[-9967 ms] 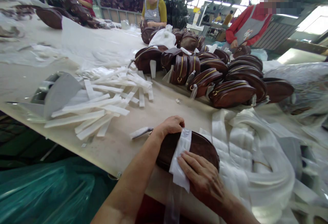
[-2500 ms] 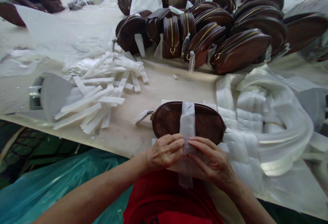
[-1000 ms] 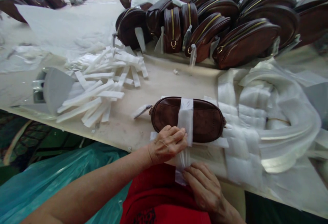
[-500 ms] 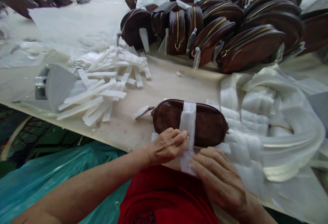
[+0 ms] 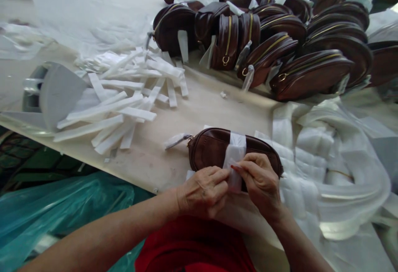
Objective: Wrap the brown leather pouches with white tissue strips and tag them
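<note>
In the head view, from where I stand, the smooth oval bag [image 5: 209, 149] lies at twelve o'clock from the hands, crossed by a thin, crinkly band [image 5: 235, 149]. The left hand [image 5: 205, 189] presses curled fingers together on its edge while the right hand [image 5: 261, 180] pinches it, seemingly keeping it taut; flat white strips [image 5: 107, 108] sprawl at ten o'clock

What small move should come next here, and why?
Probably ease the strip snug over the bag's near edge: it lies across the bag, and the left hand and right hand both have fingers at its lower part.
</note>
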